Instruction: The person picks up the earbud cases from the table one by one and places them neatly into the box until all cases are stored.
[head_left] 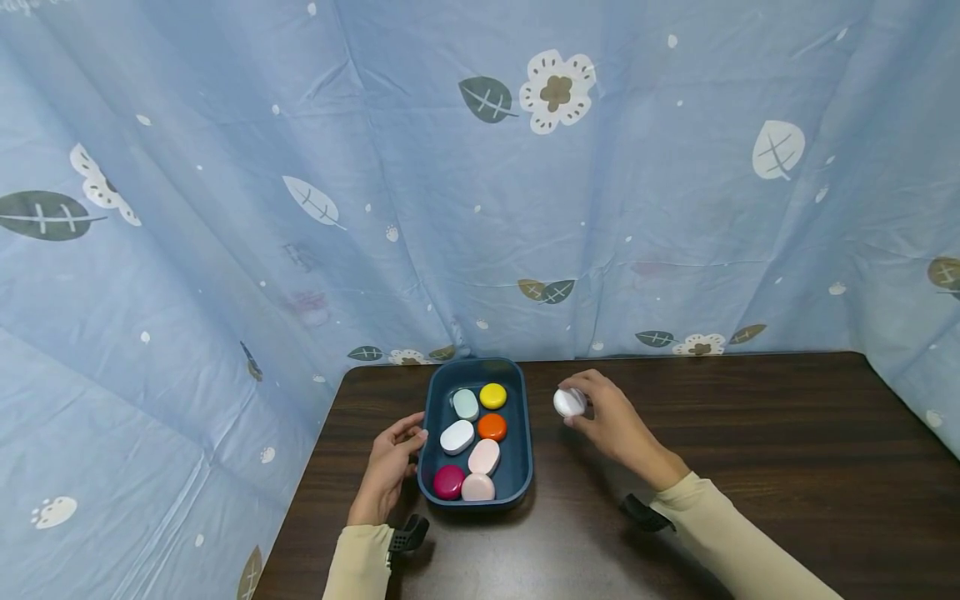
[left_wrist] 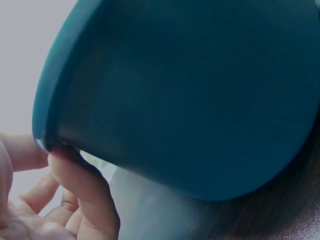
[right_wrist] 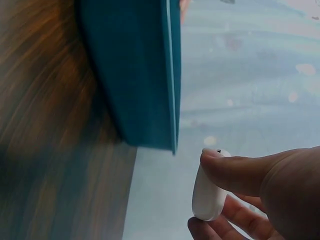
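A dark blue rectangular bin (head_left: pixel 519 433) with rounded corners stands on the table. My left hand (head_left: pixel 392 461) holds its left rim, the thumb and a finger meeting the rim in the left wrist view. To the right of the bin, my right hand (head_left: pixel 613 421) pinches a small white rounded disc (head_left: pixel 569 402) above the table, thumb against fingers. The disc (right_wrist: pixel 207 195) looks thick and smooth in the right wrist view. Inside the bin lie several glossy rounded pieces: yellow (head_left: pixel 492 396), orange (head_left: pixel 492 427), pale green (head_left: pixel 465 404), white (head_left: pixel 457 437), pink (head_left: pixel 484 457) and crimson (head_left: pixel 448 482).
The dark wood table (head_left: pixel 750 450) extends well to the right of the bin. A light blue patterned curtain (head_left: pixel 480 208) hangs along its back edge and both sides. Each wrist wears a black strap (head_left: pixel 408 533).
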